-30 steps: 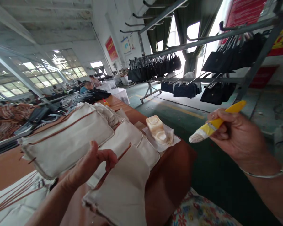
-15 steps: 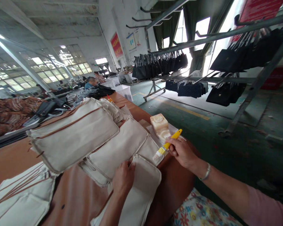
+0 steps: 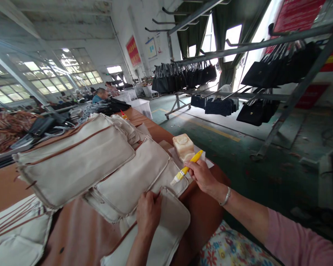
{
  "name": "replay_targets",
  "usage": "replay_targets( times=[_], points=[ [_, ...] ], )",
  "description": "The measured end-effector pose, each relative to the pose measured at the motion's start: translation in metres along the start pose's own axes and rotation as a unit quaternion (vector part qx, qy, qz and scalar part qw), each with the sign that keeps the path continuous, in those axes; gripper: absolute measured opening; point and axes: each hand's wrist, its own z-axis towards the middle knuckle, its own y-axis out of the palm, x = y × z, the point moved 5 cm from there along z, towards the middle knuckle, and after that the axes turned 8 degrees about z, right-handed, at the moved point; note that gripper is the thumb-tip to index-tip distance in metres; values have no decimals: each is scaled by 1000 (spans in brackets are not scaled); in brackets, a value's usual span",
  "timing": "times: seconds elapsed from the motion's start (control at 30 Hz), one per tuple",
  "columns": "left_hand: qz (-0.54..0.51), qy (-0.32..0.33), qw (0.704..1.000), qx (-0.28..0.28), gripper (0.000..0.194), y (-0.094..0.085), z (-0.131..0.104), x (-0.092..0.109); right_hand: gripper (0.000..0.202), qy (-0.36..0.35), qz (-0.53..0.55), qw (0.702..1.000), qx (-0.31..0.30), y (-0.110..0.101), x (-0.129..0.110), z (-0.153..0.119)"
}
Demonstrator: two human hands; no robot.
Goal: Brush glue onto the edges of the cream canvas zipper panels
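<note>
My right hand (image 3: 203, 176) is closed around the yellow handle of a paintbrush (image 3: 193, 159). The pale, coated bristles hang over the corner of a cream fabric bag piece (image 3: 169, 173); whether they touch it I cannot tell. My left hand (image 3: 149, 212) has its fingers curled on the upper edge of the nearest cream bag piece (image 3: 173, 218), which lies in front of me, partly under my forearm. Just beyond the brush stands an off-white, stained glue container (image 3: 183, 146) on a light sheet.
More cream bag pieces with brown trim (image 3: 78, 162) overlap across the brown table (image 3: 75, 225). Black bags hang from a metal rack (image 3: 288, 107) at the right. Brown and black material (image 3: 6, 129) is heaped at the far left. A person (image 3: 100, 95) sits in the background.
The brush in my right hand has shifted left, farther over the bag piece. My left hand stays on the nearest piece's edge. The whole view has turned slightly right.
</note>
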Motion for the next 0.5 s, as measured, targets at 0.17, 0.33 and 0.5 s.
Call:
replay_targets(
  times=[0.17,0.33,0.5],
  points=[
    [-129,51,987,-82,31,2,-9,2,27,-22,-35,999,-25,4,-4,-3],
    [-198,65,970,-124,37,0,-21,8,20,-26,-99,991,-88,24,19,-11],
    [-296,30,947,-124,35,-5,-35,8,21,-122,-171,975,-77,26,5,-7]
  ],
)
